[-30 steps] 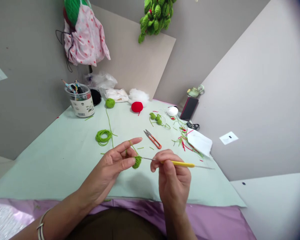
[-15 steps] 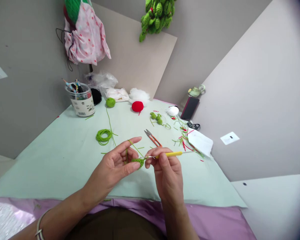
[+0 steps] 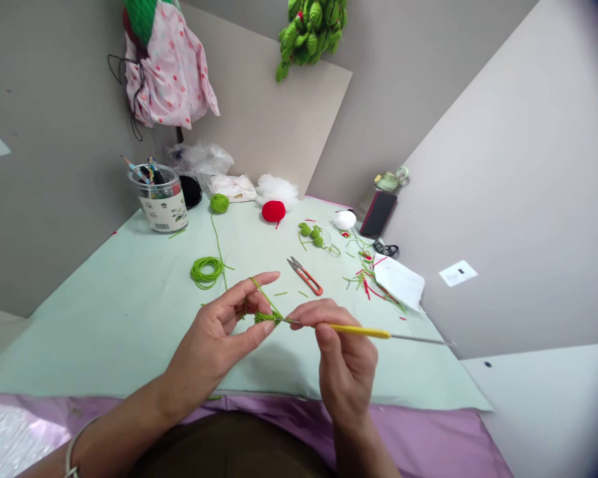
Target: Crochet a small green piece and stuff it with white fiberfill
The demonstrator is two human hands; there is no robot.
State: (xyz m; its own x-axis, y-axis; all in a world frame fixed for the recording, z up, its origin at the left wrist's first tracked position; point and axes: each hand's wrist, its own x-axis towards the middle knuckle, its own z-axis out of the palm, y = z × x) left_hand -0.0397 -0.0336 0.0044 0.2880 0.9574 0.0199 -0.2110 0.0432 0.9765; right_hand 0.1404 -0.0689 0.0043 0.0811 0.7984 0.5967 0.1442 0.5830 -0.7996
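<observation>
Two hands meet over the pale green table cover (image 3: 129, 318), close to the person's body. The left hand (image 3: 219, 338) pinches a small green crochet piece (image 3: 266, 318) between thumb and a finger. Its first finger sticks out straight, and a thin green yarn strand (image 3: 259, 292) runs over that finger down to the piece.

The right hand (image 3: 341, 358) is closed around a crochet hook (image 3: 359, 330) with a yellow grip. The hook lies almost flat. Its long line runs side to side, with the metal tip pointing left into the crochet piece and the bare metal tail poking out far to the right. So the crochet piece sits just left of the right hand, touching the hook's tip, and right at the left hand's fingertips. The left hand is the nearer one, since it holds the piece.

Beyond the crochet piece lie orange thread snips (image 3: 305, 276), near but not touching. A green yarn coil (image 3: 206, 271) sits further back and to the left of the piece. A small green yarn ball (image 3: 220, 203) and a red crochet ball (image 3: 274, 211) rest well behind it, near the wall. A clear jar of pencils (image 3: 159, 199) stands far back on the left.
</observation>
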